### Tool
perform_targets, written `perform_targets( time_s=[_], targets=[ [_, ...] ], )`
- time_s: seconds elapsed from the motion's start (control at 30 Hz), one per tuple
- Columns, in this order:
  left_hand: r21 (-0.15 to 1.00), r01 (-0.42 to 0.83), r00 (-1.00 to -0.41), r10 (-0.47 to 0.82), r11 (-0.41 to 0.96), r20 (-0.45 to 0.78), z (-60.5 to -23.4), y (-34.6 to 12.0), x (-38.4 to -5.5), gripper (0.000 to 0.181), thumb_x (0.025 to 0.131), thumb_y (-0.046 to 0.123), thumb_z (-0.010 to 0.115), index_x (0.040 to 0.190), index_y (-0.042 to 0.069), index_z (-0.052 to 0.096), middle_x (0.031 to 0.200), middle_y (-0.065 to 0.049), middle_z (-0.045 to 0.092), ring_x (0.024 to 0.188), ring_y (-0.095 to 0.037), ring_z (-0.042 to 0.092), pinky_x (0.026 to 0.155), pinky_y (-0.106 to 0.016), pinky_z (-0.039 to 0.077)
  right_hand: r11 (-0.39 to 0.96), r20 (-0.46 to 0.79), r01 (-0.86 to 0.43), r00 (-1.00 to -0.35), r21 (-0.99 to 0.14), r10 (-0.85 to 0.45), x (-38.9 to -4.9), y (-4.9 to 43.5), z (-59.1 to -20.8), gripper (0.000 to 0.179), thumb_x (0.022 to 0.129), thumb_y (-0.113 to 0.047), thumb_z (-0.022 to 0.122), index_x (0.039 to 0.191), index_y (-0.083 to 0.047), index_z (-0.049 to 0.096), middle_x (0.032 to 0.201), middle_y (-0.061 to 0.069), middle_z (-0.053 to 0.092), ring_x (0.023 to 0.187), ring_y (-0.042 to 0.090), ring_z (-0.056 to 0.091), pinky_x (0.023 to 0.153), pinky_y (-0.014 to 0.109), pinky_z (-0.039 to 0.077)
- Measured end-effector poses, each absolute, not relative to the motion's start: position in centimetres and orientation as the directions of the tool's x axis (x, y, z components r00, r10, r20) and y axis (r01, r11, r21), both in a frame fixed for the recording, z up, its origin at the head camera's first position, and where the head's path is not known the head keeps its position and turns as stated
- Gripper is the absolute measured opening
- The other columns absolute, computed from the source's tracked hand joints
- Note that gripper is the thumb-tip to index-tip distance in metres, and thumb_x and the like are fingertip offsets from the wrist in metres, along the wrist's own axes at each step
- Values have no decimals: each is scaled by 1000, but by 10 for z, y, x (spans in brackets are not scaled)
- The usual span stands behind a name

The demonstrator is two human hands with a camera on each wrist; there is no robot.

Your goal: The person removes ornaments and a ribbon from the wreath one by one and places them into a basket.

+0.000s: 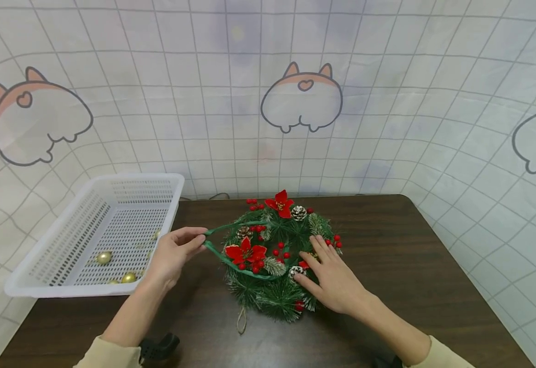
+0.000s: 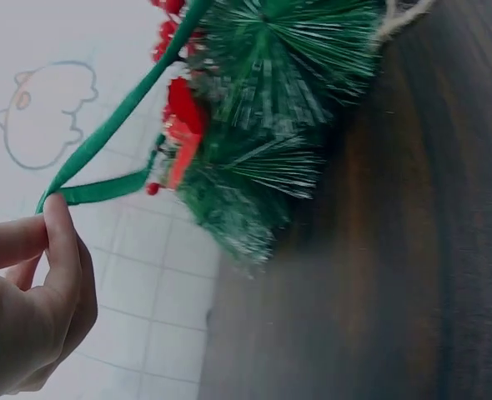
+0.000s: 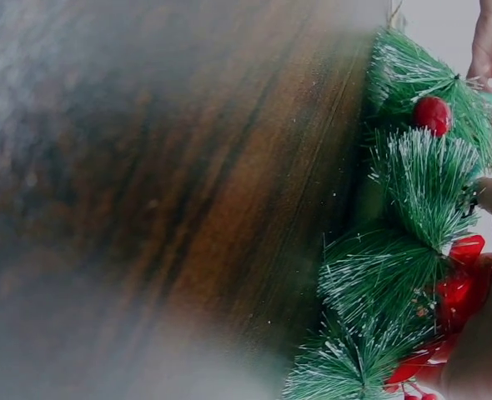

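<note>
A green Christmas wreath [image 1: 279, 299] with red poinsettias, berries and pinecones lies on the table. Between thumb and fingers, my left hand [image 1: 176, 253] pinches a green ribbon [image 1: 231, 265], pulled out leftward in a loop whose two strands run back to the wreath. The left wrist view shows the same ribbon [image 2: 104, 133] stretched up from the fingertips. On the wreath's right side rests my right hand [image 1: 334, 278], fingers spread over the greenery beside a frosted pinecone [image 1: 297, 272]. In the right wrist view, that hand partly hides a red flower [image 3: 463, 292].
A white plastic basket [image 1: 21, 287] stands on the left of the dark wooden table [image 1: 387, 230], with several gold baubles [image 1: 104, 257] inside. A small twine loop [image 1: 241, 322] sticks out at the wreath's front. A tiled-pattern curtain [image 1: 231, 158] hangs behind the table.
</note>
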State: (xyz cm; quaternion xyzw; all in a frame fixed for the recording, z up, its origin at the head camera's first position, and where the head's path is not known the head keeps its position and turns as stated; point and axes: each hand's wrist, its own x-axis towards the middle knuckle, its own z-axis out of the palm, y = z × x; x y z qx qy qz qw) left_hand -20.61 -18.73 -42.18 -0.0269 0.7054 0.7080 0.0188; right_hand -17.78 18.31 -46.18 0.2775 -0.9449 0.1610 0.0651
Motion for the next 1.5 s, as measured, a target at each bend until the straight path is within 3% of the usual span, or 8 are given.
perform_targets(
  time_s=[0.23, 0.57, 0.87, 1.5],
  targets=[
    [999, -15, -999, -36, -50, -17, -406, -196, -207, 30, 100, 3, 66, 127, -11, 64, 107, -5, 65, 91, -10, 70, 92, -29, 56, 794, 211, -547, -837, -265, -505, -178, 183, -462, 67, 105, -56, 49, 145, -3, 57, 163, 27, 26, 153, 40, 16, 121, 56, 19],
    [978, 40, -998, -63, -204, 28, -389, -220, -206, 15, 98, 2, 68, 108, 7, 78, 106, 0, 67, 88, -7, 70, 89, -23, 56, 796, 205, -544, -839, -267, -504, -178, 184, -462, 68, 105, -58, 48, 146, -3, 56, 164, 26, 25, 154, 39, 14, 122, 56, 18],
    [954, 52, -997, -75, -295, 31, -381, -246, -207, 14, 96, 5, 72, 105, 11, 80, 108, -2, 63, 91, -7, 70, 88, -22, 56, 796, 209, -544, -838, -264, -504, -179, 184, -461, 68, 105, -57, 48, 145, -3, 56, 163, 26, 25, 154, 39, 15, 122, 56, 17],
    [844, 121, -985, -166, -523, 38, -364, -297, -206, 14, 95, -6, 68, 102, 0, 78, 96, -5, 72, 79, -13, 71, 78, -20, 58, 798, 209, -542, -840, -265, -501, -178, 184, -461, 67, 105, -57, 49, 146, -4, 56, 164, 26, 25, 154, 39, 15, 122, 56, 18]
  ],
)
